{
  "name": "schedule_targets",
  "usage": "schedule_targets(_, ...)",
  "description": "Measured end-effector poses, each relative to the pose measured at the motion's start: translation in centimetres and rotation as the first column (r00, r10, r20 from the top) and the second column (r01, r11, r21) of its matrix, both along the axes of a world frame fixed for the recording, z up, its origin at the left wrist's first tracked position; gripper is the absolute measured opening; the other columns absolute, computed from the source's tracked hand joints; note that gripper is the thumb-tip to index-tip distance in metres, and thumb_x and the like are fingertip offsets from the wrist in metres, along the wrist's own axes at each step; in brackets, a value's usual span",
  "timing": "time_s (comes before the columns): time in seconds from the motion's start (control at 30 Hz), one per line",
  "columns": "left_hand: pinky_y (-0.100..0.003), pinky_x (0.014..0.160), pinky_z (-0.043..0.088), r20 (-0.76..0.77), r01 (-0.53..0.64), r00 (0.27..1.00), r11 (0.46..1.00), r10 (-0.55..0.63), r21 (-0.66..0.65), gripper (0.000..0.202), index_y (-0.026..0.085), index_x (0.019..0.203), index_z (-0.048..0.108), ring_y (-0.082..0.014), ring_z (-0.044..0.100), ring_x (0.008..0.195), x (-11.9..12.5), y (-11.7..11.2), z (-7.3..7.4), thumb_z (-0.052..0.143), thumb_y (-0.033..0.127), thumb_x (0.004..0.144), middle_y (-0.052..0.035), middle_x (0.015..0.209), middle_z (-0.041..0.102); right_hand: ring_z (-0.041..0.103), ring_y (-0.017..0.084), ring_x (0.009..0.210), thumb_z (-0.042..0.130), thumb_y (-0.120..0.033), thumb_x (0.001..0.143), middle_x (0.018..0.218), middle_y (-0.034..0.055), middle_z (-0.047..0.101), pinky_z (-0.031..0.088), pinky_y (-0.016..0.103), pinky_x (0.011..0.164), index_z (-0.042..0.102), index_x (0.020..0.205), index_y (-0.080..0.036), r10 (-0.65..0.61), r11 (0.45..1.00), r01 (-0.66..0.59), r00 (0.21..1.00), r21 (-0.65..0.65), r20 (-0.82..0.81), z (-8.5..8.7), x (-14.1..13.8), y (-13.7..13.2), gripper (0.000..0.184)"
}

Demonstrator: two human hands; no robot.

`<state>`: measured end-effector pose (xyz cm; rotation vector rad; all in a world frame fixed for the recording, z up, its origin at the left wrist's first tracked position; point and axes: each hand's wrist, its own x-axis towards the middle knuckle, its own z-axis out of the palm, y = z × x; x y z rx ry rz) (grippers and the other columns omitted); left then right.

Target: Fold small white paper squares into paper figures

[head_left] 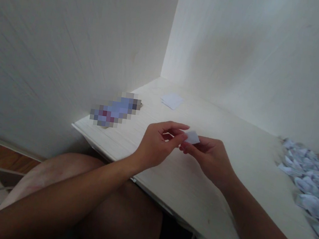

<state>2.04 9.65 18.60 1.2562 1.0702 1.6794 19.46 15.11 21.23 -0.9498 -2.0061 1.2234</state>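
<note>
Between my two hands is a small white piece of paper (193,137), held above the white table. My left hand (159,143) pinches its left side with thumb and fingers. On its right side, my right hand (210,152) grips it, with the thumb in front and the other fingers partly hidden behind. The paper looks folded, but I cannot make out its full shape. Beyond my left hand, a few flat white paper squares (172,100) lie on the tabletop, overlapping each other.
The white table (212,206) meets pale walls (246,48) at the back and left. Against the left wall lies a pixelated bluish flat object (116,111). Many crumpled or folded white paper pieces (313,184) are heaped at the right. My bare legs are below the front edge.
</note>
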Motion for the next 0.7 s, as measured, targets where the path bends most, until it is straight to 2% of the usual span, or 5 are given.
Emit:
schedule_targets(0.13,-0.027,0.068,0.064,0.085,0.028,0.996,0.999,-0.025,-0.032,0.039,0.015,0.119,0.074,-0.0131,0.073,0.067,-0.2,0.4,-0.2,0.081,0.022,0.081,0.0003,0.076,0.076,0.068,0.016,0.064,0.085,-0.043,0.082,0.072,0.0022,0.075,0.054,0.030,0.062,0.071,0.078,-0.020,-0.085,0.996,0.086,0.986,0.000,-0.141,-0.6,-0.4,0.0,0.028)
schedule_targets(0.2,-0.027,0.069,0.065,0.115,0.057,0.992,0.997,-0.051,-0.049,0.042,0.015,0.121,0.073,-0.0131,0.073,0.066,-0.1,0.4,-0.2,0.082,0.023,0.080,0.0016,0.075,0.074,0.071,0.016,0.067,0.086,-0.039,0.082,0.078,0.0017,0.076,0.057,0.031,0.065,0.071,0.092,-0.021,-0.116,0.991,0.127,0.973,0.039,-0.199,-0.8,-0.6,-0.1,0.026)
schedule_targets(0.4,-0.030,0.067,0.066,0.188,0.086,0.980,0.990,-0.063,-0.113,0.045,0.014,0.119,0.075,-0.0151,0.074,0.064,0.0,0.3,0.0,0.085,0.030,0.078,0.0011,0.071,0.073,0.073,0.018,0.075,0.082,-0.031,0.086,0.086,0.0014,0.077,0.061,0.034,0.071,0.069,0.127,-0.023,-0.125,0.957,0.168,0.974,0.234,-0.190,-1.2,-0.5,-0.4,0.044)
schedule_targets(0.57,-0.030,0.067,0.067,0.218,0.086,0.974,0.989,-0.059,-0.118,0.052,0.014,0.123,0.074,-0.0147,0.074,0.064,0.0,0.4,-0.2,0.088,0.032,0.077,0.0014,0.071,0.074,0.072,0.017,0.076,0.080,-0.030,0.087,0.095,0.0025,0.079,0.063,0.035,0.075,0.073,0.130,-0.025,-0.132,0.946,0.181,0.972,0.269,-0.192,-1.5,-0.4,-0.4,0.044)
schedule_targets(0.7,-0.032,0.071,0.068,0.188,0.124,0.977,0.988,-0.105,-0.096,0.050,0.015,0.122,0.074,-0.0157,0.075,0.071,-0.2,0.4,-0.3,0.089,0.030,0.077,-0.0015,0.079,0.077,0.073,0.017,0.077,0.083,-0.029,0.084,0.098,0.0028,0.080,0.063,0.034,0.073,0.074,0.129,-0.026,-0.131,0.960,0.180,0.966,0.214,-0.224,-1.6,-0.3,-0.1,0.046)
